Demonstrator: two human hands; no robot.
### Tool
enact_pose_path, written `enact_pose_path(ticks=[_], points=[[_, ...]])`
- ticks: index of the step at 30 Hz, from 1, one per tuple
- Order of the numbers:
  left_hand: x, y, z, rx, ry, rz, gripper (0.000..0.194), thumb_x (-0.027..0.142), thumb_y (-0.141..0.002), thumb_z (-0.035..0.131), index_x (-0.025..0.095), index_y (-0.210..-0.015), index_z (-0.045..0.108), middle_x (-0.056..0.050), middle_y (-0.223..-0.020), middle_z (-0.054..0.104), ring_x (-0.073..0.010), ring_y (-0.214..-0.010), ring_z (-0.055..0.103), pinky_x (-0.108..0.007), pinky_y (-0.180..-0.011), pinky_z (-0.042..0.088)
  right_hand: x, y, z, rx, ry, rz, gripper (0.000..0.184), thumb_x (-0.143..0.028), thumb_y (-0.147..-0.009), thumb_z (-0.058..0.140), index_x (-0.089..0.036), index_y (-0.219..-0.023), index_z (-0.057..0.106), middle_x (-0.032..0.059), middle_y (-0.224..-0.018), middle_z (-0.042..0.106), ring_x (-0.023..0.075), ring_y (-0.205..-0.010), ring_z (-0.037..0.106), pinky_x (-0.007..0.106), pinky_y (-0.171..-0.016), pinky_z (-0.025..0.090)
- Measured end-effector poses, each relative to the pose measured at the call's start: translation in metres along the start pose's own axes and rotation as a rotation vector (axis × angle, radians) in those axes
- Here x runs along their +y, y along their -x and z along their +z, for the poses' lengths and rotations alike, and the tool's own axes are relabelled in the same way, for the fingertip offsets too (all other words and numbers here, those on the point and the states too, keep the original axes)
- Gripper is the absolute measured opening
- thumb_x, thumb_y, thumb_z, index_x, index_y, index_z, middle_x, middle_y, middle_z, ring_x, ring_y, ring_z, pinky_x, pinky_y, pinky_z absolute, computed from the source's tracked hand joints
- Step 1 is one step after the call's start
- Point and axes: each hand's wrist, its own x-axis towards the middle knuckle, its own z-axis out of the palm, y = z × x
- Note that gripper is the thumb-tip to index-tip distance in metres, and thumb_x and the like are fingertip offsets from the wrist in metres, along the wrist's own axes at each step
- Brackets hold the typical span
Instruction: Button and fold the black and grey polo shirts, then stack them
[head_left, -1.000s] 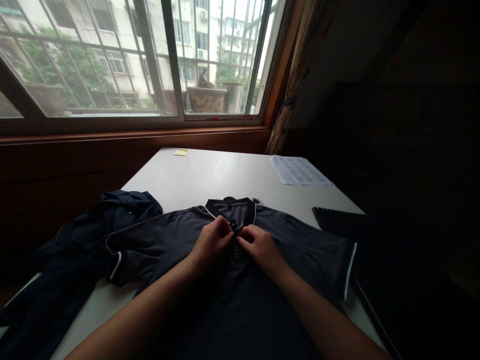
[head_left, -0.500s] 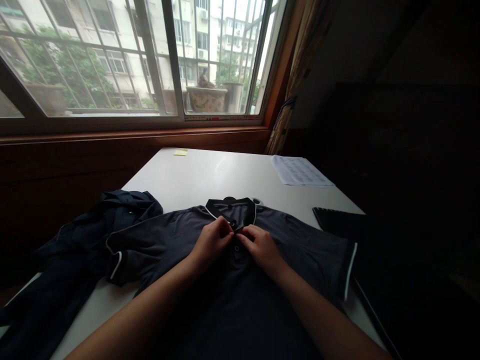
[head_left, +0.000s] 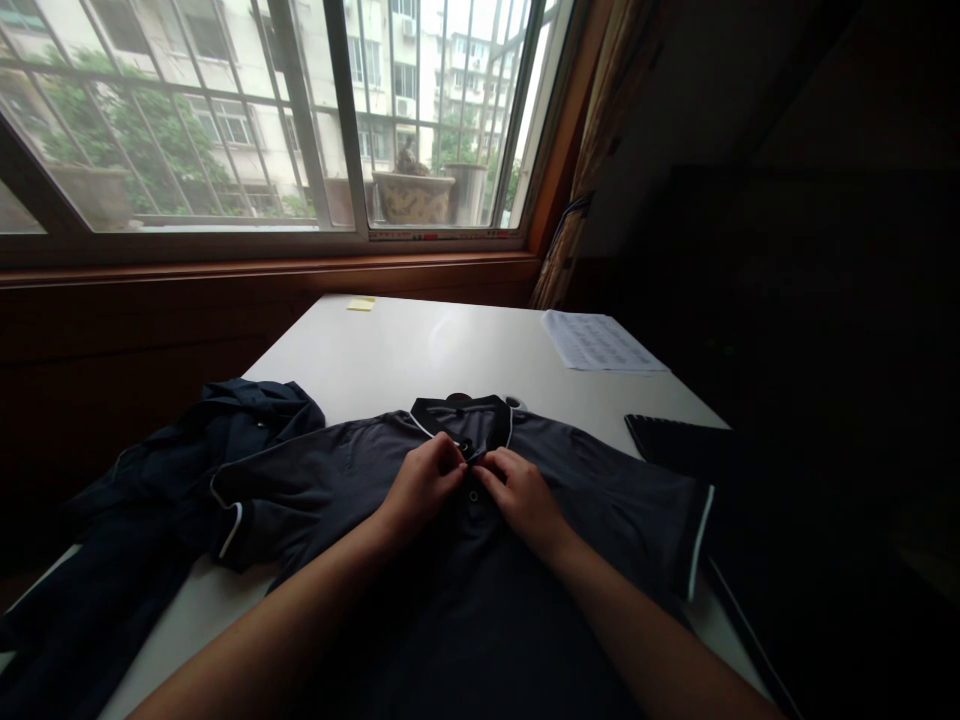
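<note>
A dark grey polo shirt [head_left: 600, 490] lies front up on the table, its black collar [head_left: 499, 425] edged in white and its sleeves spread to both sides. At the neck placket, my left hand [head_left: 426, 480] pinches the fabric from the left. My right hand [head_left: 521, 495] pinches the placket from the right, its fingertips almost meeting those of the left. Just below the fingertips shows a round button [head_left: 473, 496]. Whatever sits right between the fingertips is hidden. Another button shows just above them, partly covered.
Dark clothing [head_left: 255, 420] is heaped at the left of the white table [head_left: 420, 350]. Printed papers [head_left: 600, 342] and a yellow sticky note [head_left: 361, 304] lie toward the back. A black spiral-bound notebook [head_left: 675, 440] is at the right edge. Behind stands a barred window [head_left: 255, 120].
</note>
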Motion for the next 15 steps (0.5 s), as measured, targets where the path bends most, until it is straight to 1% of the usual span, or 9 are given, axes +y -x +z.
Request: enact_pose_path(ticks=[15], points=[[0.0053, 0.0005, -0.0013, 0.029, -0.071, -0.02, 0.008, 0.02, -0.081, 0.066, 0.021, -0.081, 0.058, 0.002, -0.078, 0.067, -0.0149, -0.07, 0.063, -0.025, -0.065, 0.046, -0.0005, 0.0003, -0.0008, 0.002, 0.004, 0.001, 0.011, -0.023, -0.094, 0.059, -0.022, -0.085, 0.066, 0.0027, -0.087, 0.066, 0.0196, -0.084, 0.062, 0.03, -0.078, 0.045]])
